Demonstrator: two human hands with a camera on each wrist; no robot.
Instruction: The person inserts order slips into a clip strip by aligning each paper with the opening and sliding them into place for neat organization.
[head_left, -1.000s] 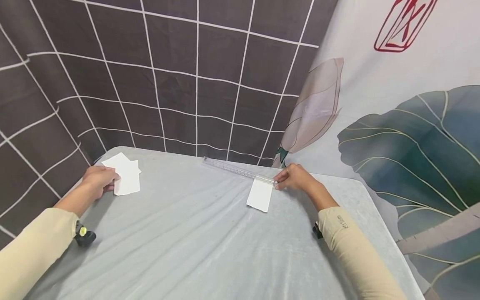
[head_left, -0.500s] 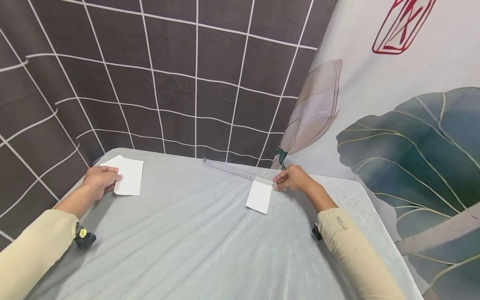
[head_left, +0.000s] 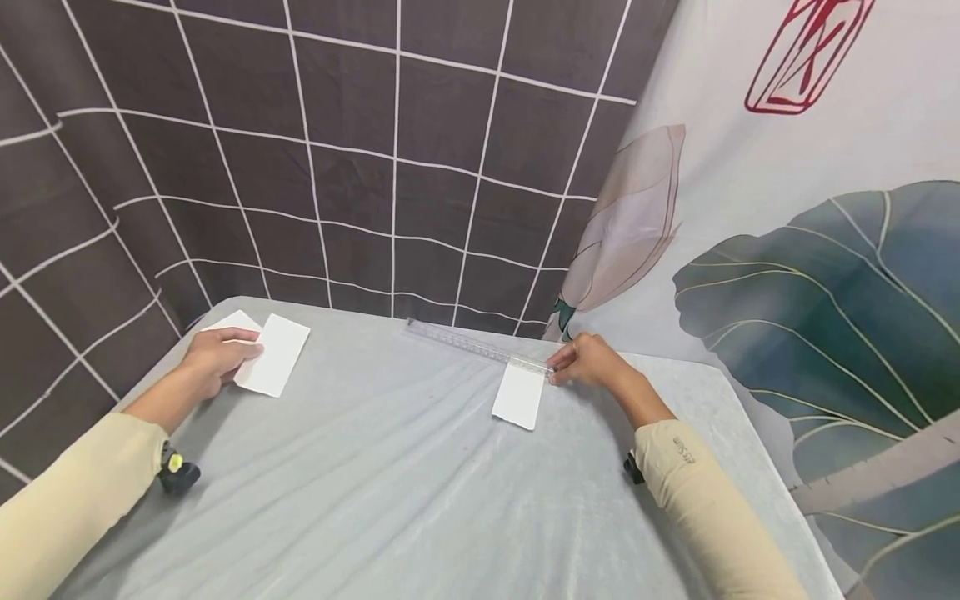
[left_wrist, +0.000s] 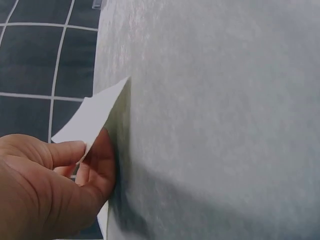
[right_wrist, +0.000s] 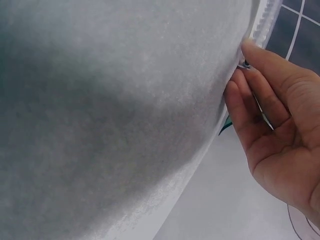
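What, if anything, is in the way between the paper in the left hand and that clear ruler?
Nothing visible is. In the head view, only grey cloth shows between the paper held by the left hand and the clear ruler; the right hand holds the ruler's far end.

Grey-covered table [head_left: 420,500], clear ruler [head_left: 465,341], white paper [head_left: 519,396] apparently partly beneath it

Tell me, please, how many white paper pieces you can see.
3 visible: one piece pinched in the left hand, a second piece partly behind that hand, and a third piece at the ruler, near the right hand. Others may be hidden at the left.
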